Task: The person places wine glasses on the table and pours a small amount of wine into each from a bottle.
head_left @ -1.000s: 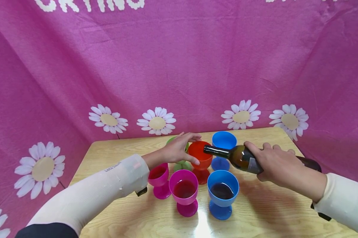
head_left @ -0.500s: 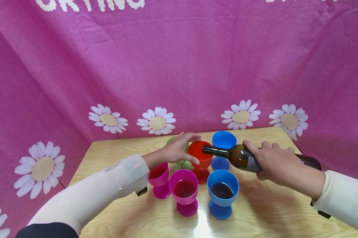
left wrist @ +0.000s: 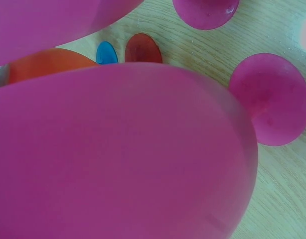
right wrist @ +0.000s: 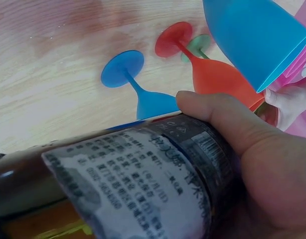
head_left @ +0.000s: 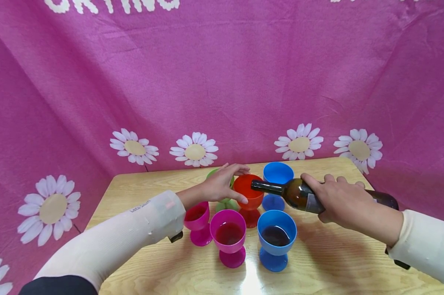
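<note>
In the head view, the left arm (head_left: 130, 229) is extended from 7 o'clock and aimed toward 2 o'clock, its pale sleeve drawn nearly to the wrist. The left hand (head_left: 220, 186) is held curved in a grasp, its fingers (head_left: 240, 168) directed toward 3 o'clock and its thumb (head_left: 238, 198) toward 4. The right arm (head_left: 424, 250) is brought in from 4 o'clock, pale-sleeved too, and aimed toward 10. The right hand (head_left: 341, 200) is clenched in a grip, with knuckles raised at its 12 o'clock and one digit stretched toward 10.
</note>
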The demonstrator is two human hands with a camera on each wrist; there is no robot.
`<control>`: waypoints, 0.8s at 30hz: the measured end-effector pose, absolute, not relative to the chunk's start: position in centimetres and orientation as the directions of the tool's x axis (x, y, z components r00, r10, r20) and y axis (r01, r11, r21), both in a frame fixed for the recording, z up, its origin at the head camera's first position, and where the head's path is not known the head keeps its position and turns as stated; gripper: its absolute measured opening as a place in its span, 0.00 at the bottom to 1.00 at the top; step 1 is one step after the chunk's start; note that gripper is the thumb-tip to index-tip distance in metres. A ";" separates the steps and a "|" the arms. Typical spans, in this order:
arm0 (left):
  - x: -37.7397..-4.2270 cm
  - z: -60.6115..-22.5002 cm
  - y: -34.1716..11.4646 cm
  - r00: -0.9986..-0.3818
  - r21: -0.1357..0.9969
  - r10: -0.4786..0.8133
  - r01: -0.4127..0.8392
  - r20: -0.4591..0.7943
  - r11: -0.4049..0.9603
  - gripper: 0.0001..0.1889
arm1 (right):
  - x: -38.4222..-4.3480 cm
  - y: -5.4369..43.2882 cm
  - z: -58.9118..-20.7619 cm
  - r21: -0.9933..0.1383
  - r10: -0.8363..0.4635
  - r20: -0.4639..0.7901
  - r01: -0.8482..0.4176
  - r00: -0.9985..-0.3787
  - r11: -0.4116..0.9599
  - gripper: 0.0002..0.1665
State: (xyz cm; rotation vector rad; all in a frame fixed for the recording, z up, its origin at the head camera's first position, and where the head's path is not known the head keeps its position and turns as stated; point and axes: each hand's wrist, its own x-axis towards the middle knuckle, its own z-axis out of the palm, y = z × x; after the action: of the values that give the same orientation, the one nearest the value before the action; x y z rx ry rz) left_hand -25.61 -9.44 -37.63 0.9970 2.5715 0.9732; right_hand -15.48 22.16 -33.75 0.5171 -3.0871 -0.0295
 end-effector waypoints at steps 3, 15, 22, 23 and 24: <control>-25.6 -37.7 -9.4 -0.747 0.652 0.664 0.521 0.036 0.551 0.45 | -15.5 22.2 -33.7 0.022 -0.325 0.008 -0.325 -0.946 0.946 0.58; -25.5 -37.6 -9.4 -0.748 0.662 0.663 0.514 0.035 0.545 0.46 | -15.5 22.2 -33.6 0.029 -0.340 0.013 -0.339 -0.940 0.940 0.57; -25.6 -37.6 -9.4 -0.747 0.660 0.663 0.516 0.035 0.546 0.46 | -15.5 22.1 -33.5 0.033 -0.341 0.011 -0.340 -0.940 0.940 0.57; -25.6 -37.6 -9.4 -0.747 0.660 0.664 0.516 0.035 0.546 0.46 | -15.4 22.2 -33.5 0.034 -0.342 0.014 -0.341 -0.940 0.939 0.57; -25.6 -37.6 -9.4 -0.747 0.660 0.664 0.517 0.036 0.546 0.46 | -15.4 22.2 -33.5 0.034 -0.343 0.016 -0.343 -0.939 0.939 0.57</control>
State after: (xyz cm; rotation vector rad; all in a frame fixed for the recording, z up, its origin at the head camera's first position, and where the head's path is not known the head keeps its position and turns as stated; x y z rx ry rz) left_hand -25.60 -9.41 -37.64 0.9945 2.5639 0.9865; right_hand -15.43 22.17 -33.52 0.5437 -3.0719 -0.0479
